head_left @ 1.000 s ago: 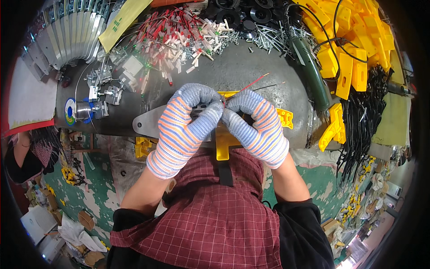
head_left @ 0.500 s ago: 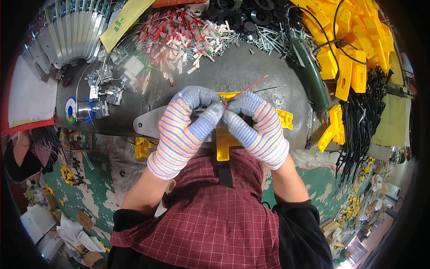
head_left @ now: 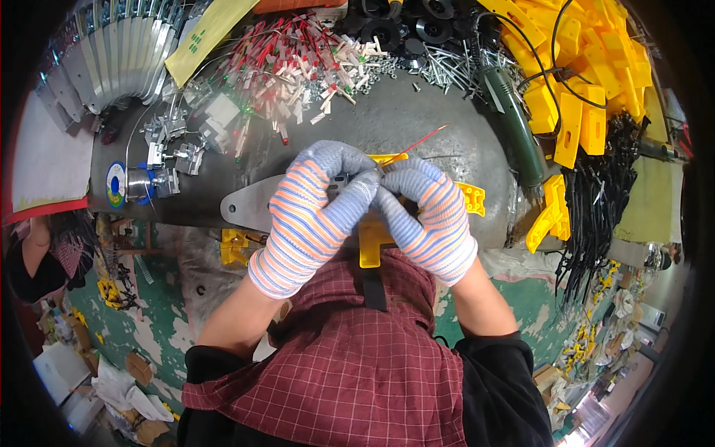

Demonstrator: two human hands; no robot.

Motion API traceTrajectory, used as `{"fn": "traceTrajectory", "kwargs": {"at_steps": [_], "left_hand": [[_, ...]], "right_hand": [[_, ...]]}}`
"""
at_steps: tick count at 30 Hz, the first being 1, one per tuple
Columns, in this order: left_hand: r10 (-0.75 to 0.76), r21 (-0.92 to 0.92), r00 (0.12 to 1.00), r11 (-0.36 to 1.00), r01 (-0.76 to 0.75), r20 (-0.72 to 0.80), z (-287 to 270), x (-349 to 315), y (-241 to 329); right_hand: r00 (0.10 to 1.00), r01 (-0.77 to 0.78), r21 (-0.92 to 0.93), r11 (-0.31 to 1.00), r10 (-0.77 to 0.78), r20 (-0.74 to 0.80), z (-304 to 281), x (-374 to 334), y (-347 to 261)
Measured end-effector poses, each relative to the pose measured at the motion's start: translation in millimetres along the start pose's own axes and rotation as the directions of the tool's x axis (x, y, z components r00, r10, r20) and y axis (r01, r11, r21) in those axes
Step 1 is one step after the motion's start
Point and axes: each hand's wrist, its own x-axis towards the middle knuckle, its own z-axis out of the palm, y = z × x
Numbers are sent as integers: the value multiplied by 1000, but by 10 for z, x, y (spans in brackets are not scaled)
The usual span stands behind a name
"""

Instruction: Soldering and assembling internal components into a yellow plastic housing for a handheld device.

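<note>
My left hand [head_left: 319, 216] and my right hand [head_left: 426, 216], both in striped knit gloves, meet fingertip to fingertip above the front of the dark bench. Both are pinched closed. A thin red wire [head_left: 424, 139] sticks out from between the fingertips toward the upper right; its gripped end is hidden by the gloves. Beneath my hands are a grey metal plate [head_left: 249, 203] with a hole at its rounded left end and a yellow plastic part [head_left: 370, 249]. A yellow end piece [head_left: 471, 199] shows just right of my right hand.
Red-wired small parts [head_left: 290, 67] and screws [head_left: 449, 68] lie along the back. A solder spool [head_left: 119, 184] stands left, near metal brackets [head_left: 164, 149]. On the right are a green tool [head_left: 514, 123], piled yellow parts [head_left: 588, 67] and black cables [head_left: 603, 201]. Another person's arm [head_left: 35, 249] shows far left.
My fingertips have shifted slightly right and stay pinched together. A dark wire end that stuck out beside the red wire no longer shows clearly.
</note>
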Motion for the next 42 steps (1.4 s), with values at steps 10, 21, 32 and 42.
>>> {"fn": "traceTrajectory", "kwargs": {"at_steps": [10,21,32,42], "left_hand": [[-146,208,928,975,76,344,-184,193,118],[761,702,610,310,-642,222,101,-32,-59],[366,459,912,788,-410,186,-16,76,-151],[663,678,711,411,-609,236,48,41,-51]], "right_hand": [[752,643,-603,473,-539,379,-493,290,-104],[675,-231,-67,971,210,707,-522,413,8],[783,619,-600,506,-336,524,-531,338,-157],[549,-793,108,600,626,554,-435,223,30]]}}
